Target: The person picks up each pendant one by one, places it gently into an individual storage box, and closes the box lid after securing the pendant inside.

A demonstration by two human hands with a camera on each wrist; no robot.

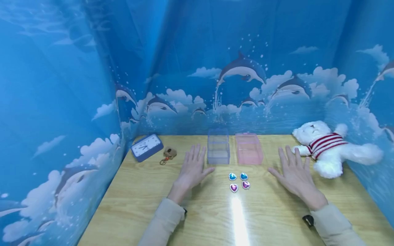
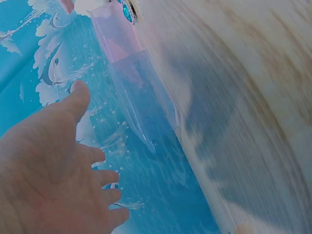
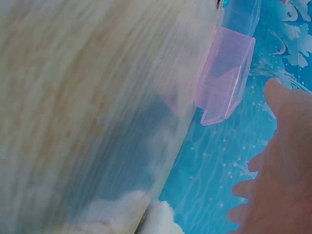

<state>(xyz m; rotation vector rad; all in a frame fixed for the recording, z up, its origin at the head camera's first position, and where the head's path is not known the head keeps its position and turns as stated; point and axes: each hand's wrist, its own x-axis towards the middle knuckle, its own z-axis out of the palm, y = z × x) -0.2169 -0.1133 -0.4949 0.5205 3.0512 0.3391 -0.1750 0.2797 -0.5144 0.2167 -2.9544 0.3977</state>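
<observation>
The left hand [image 1: 192,169] and right hand [image 1: 294,175] stretch their fingers out, holding nothing. Between them lie four gems [image 1: 244,176], nearer the viewer than the blue box [image 1: 218,158] and pink box [image 1: 250,156]. The bear [image 1: 327,145] lies beside the right fingers.

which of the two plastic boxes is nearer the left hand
The bluish box, just to the right of the left hand; the other, the pink box, stands farther over, toward the right hand.
</observation>
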